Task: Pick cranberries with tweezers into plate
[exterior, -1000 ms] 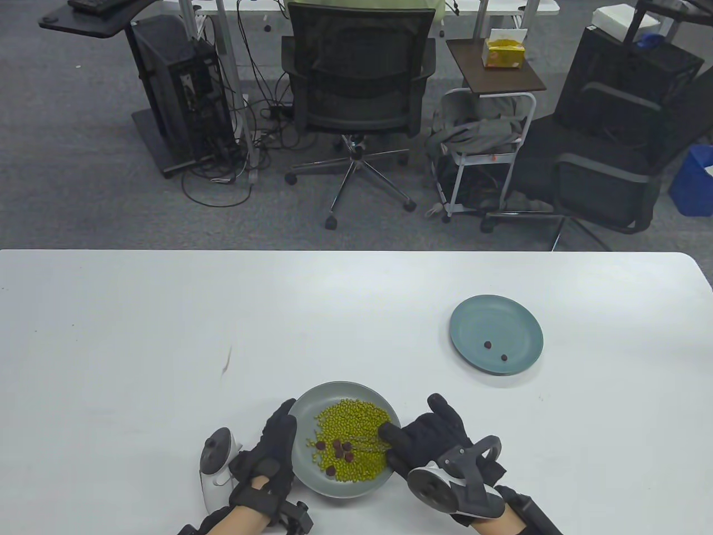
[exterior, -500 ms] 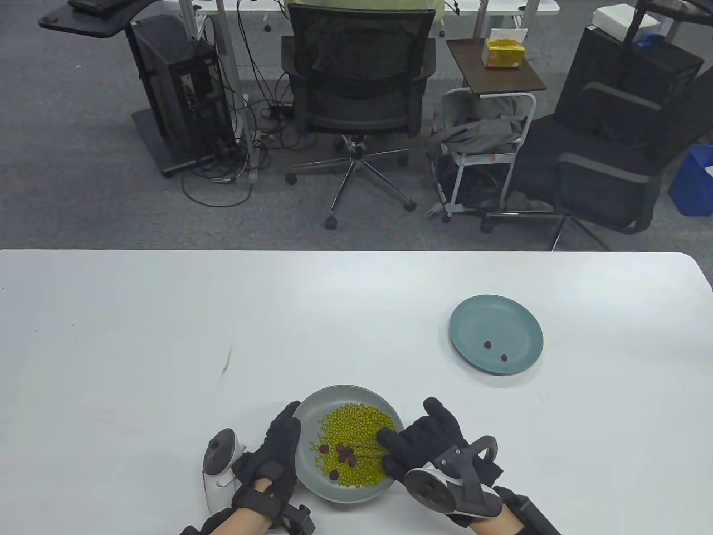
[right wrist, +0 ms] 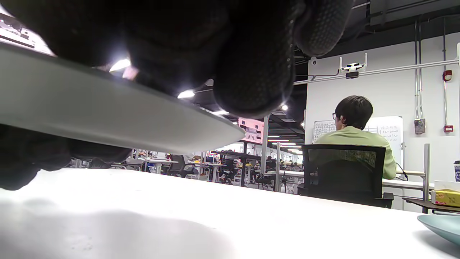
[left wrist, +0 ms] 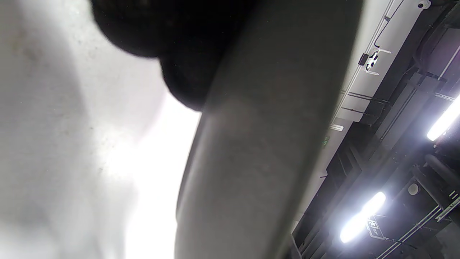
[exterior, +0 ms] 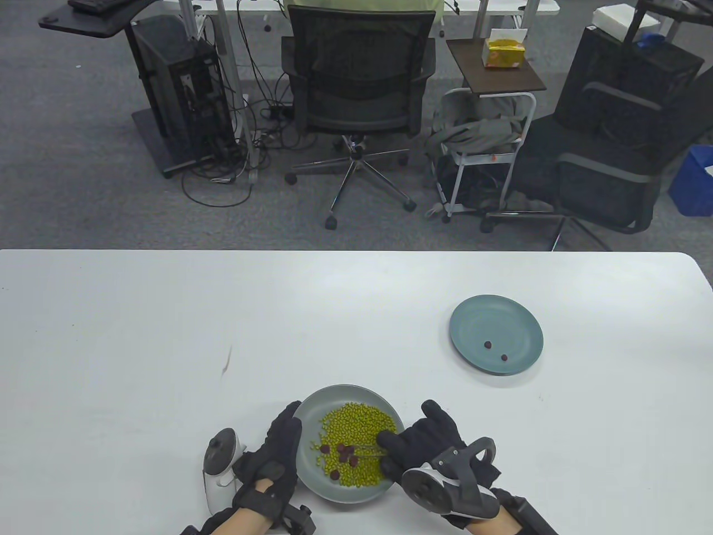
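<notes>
Over the last second the grey dish [exterior: 384,409] of green beans had slid a little toward the person, and the right hand [exterior: 423,446] had settled lower with it; in the final half second almost nothing shifted, which I read as the hand steadying for a pick rather than lifting away. The grip of that hand was closed around the tweezers [exterior: 367,450], whose thin tips reached into the cluster of cranberries [exterior: 344,452] lying on the near-left part of the bean heap in the dish; whether the tips had actually closed on a berry was too fine to tell. The left hand [exterior: 276,451] rested against the dish's left rim, fingers curved along it, bracing it without lifting. Well to the far right of the dish, the teal plate [exterior: 473,317] held two cranberries [exterior: 496,351], so the task looked early, with several berries left. The table view alone showed beans, berries and tweezers. The right wrist view showed only the dish's underside edge [right wrist: 107,111] above the white counter [right wrist: 215,223] and a sliver of the teal plate's rim at the right. The left wrist view gave just a blurred dish wall against dark glove.
</notes>
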The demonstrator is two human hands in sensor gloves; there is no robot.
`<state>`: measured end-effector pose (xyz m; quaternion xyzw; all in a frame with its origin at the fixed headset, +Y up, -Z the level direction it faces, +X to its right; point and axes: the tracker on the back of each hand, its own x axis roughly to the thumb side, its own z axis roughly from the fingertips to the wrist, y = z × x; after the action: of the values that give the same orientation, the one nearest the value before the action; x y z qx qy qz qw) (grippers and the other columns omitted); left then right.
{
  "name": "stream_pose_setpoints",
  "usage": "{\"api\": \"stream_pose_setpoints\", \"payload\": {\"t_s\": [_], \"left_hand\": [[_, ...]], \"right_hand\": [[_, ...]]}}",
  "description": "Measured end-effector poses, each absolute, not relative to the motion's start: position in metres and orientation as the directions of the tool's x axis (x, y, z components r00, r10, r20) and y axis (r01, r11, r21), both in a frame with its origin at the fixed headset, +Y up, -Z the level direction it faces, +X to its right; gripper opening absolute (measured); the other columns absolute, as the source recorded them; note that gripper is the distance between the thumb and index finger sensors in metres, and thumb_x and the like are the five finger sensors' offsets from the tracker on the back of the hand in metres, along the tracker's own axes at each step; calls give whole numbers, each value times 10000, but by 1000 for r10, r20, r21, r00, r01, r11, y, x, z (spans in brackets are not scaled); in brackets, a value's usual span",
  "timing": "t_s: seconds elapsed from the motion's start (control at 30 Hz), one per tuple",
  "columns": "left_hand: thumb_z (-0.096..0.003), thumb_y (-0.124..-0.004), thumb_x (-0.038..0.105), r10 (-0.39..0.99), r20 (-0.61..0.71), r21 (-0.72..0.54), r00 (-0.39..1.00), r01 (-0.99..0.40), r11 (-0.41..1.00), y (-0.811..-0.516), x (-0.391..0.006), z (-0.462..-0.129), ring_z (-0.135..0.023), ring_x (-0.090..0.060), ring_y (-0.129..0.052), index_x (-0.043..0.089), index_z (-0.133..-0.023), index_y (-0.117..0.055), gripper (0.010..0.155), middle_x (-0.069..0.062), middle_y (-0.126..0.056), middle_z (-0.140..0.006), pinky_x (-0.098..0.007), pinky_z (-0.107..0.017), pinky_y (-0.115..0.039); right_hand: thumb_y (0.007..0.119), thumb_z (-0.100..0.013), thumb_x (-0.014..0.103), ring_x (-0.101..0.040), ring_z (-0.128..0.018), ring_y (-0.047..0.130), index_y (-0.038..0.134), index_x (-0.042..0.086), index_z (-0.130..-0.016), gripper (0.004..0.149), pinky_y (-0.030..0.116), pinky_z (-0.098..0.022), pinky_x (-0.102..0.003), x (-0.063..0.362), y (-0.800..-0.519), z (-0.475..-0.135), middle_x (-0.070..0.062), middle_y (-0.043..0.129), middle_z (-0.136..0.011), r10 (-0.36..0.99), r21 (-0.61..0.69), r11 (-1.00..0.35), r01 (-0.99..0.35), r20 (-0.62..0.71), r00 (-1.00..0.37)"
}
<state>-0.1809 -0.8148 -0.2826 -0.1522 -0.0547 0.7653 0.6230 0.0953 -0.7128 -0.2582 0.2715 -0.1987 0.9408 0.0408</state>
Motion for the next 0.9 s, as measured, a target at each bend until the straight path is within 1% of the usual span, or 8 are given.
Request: {"api": "stream_pose_setpoints", "payload": {"t_s": [0.13, 0.33, 0.53, 0.73, 0.9], "left_hand": [[-541, -575, 529, 970, -167, -276, -174, -937, -215, -815, -180, -282, -451, -253, -1015, 238, -1049, -333, 633, -72, -658, -964, -326, -268, -879], [-540, -574, 529, 970, -165, -274, -178, -937, -219, -814, -180, -282, -451, -251, -1016, 239, -1049, -332, 633, -69, -657, -964, -325, -269, -880], [-541, -574, 529, 971, -163, -278, -173, -937, -213, -815, -180, -282, -454, -253, -1014, 238, -1049, -332, 633, -69, -656, -965, -327, -270, -879], [-540, -574, 530, 972, -161, -278, -173, -937, -212, -815, -180, -282, -454, -251, -1014, 239, -1049, -332, 634, -70, -655, -965, -326, -271, -879], [-541, -575, 528, 971, -167, -283, -172, -935, -214, -815, -180, -281, -450, -253, -1014, 237, -1049, -335, 633, -71, -657, -964, -326, -268, -878]], "right_hand": [[742, -331, 578, -101, -534, 939, 888, 334, -719, 481, 546, -742, -470, 95, -713, -258, 170, 914, -438, -33, -359, -914, -188, 529, -848], [726, -331, 600, -103, -537, 939, 878, 335, -731, 503, 546, -741, -471, 97, -714, -261, 171, 915, -442, -23, -346, -921, -179, 506, -862], [727, -332, 594, -105, -529, 942, 888, 332, -719, 494, 549, -738, -472, 95, -715, -259, 168, 917, -433, -30, -344, -923, -174, 512, -859], [741, -337, 566, -104, -517, 942, 905, 321, -699, 467, 552, -736, -470, 94, -714, -258, 166, 915, -422, -5, -350, -913, -209, 522, -853], [751, -334, 561, -99, -506, 945, 912, 314, -691, 463, 560, -731, -468, 99, -711, -259, 168, 915, -413, 60, -341, -898, -278, 530, -846]]}}
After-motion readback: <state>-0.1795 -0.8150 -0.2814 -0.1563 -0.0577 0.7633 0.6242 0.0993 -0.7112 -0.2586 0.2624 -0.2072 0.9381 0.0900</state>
